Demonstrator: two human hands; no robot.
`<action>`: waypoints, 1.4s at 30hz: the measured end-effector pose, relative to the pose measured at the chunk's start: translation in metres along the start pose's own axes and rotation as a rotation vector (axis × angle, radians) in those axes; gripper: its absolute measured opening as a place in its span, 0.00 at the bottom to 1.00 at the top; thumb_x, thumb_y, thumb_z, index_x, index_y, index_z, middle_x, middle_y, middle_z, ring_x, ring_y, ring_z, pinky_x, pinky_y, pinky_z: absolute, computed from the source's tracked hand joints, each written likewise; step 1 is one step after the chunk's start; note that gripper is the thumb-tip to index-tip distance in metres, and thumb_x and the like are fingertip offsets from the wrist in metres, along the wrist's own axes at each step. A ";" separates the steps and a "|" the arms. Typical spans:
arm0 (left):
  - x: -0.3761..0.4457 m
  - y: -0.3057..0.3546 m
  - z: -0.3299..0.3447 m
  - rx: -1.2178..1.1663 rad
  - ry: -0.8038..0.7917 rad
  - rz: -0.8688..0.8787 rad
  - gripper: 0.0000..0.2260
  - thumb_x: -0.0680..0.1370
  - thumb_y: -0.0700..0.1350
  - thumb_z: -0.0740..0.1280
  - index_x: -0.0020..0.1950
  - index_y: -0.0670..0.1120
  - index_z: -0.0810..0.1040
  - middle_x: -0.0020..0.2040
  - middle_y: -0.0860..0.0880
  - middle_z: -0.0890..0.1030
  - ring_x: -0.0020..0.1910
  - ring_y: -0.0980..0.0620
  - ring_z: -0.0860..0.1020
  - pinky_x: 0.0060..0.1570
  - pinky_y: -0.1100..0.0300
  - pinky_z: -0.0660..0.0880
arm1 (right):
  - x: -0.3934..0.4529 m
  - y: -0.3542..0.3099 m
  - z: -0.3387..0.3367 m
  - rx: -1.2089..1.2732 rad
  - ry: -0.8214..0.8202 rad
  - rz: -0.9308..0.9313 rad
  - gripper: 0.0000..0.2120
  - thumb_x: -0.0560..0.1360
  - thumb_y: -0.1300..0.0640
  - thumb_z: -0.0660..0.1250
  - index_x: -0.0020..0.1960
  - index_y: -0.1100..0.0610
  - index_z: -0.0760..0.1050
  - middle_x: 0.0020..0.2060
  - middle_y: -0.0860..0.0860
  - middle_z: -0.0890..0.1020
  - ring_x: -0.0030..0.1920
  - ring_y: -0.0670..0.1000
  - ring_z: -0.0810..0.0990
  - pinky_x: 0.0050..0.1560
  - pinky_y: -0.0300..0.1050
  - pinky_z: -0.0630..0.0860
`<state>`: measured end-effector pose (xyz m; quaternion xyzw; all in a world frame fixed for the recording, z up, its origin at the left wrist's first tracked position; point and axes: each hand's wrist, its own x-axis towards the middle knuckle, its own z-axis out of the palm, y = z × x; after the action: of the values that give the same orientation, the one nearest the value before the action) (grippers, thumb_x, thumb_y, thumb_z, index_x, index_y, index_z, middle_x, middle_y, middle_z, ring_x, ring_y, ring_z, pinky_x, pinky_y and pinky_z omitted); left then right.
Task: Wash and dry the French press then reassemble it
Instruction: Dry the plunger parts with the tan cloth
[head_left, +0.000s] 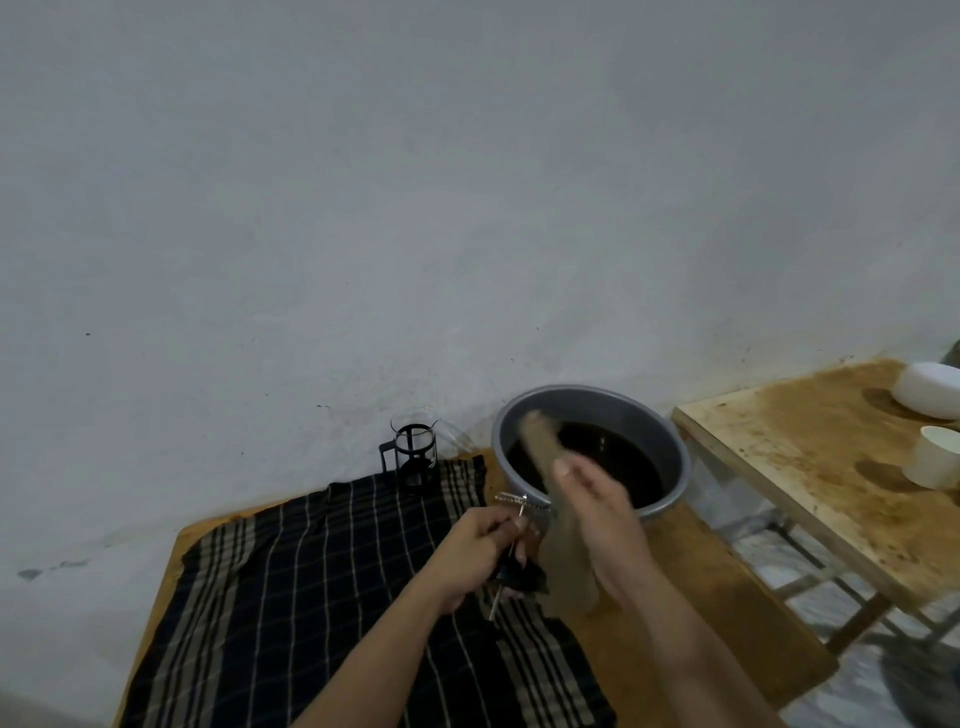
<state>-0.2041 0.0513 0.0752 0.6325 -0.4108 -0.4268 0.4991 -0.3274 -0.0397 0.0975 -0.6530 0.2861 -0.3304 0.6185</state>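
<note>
The French press beaker (414, 452), clear glass in a black frame with a handle, stands upright at the far edge of the dark checked cloth (291, 597). My left hand (480, 551) grips the plunger (517, 525), its metal filter disc up and its black lid low by my palm. My right hand (592, 514) holds a blurred beige cloth (550, 499) beside the filter disc, in front of the grey basin (670, 441) of dark water.
A wooden table (675, 613) carries the cloth and the basin. To the right stands a second, stained wooden table (810, 467) with a white bowl (930, 389) and a white cup (935, 457). A grey wall rises close behind.
</note>
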 end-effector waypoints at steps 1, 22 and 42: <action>0.000 0.004 0.002 -0.025 0.000 -0.007 0.15 0.83 0.42 0.58 0.41 0.36 0.75 0.32 0.47 0.75 0.26 0.55 0.76 0.27 0.66 0.73 | -0.003 0.002 0.003 -0.212 -0.091 -0.104 0.09 0.79 0.55 0.64 0.55 0.41 0.76 0.53 0.47 0.82 0.52 0.43 0.80 0.53 0.39 0.77; 0.002 0.026 0.009 0.109 0.130 -0.299 0.09 0.76 0.45 0.64 0.38 0.44 0.76 0.32 0.48 0.73 0.24 0.54 0.68 0.22 0.65 0.66 | 0.013 0.034 -0.018 -0.533 0.113 -0.226 0.05 0.77 0.56 0.67 0.51 0.48 0.76 0.43 0.42 0.80 0.45 0.39 0.79 0.42 0.31 0.74; -0.003 0.022 0.019 0.033 0.208 -0.321 0.11 0.74 0.45 0.65 0.32 0.46 0.70 0.32 0.46 0.70 0.24 0.53 0.66 0.26 0.62 0.63 | 0.010 0.030 -0.019 -0.878 0.069 -0.301 0.05 0.79 0.50 0.62 0.49 0.51 0.71 0.35 0.45 0.77 0.31 0.42 0.76 0.29 0.34 0.69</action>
<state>-0.2247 0.0457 0.0944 0.7388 -0.2576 -0.4264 0.4538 -0.3346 -0.0615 0.0687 -0.8759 0.3214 -0.2856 0.2188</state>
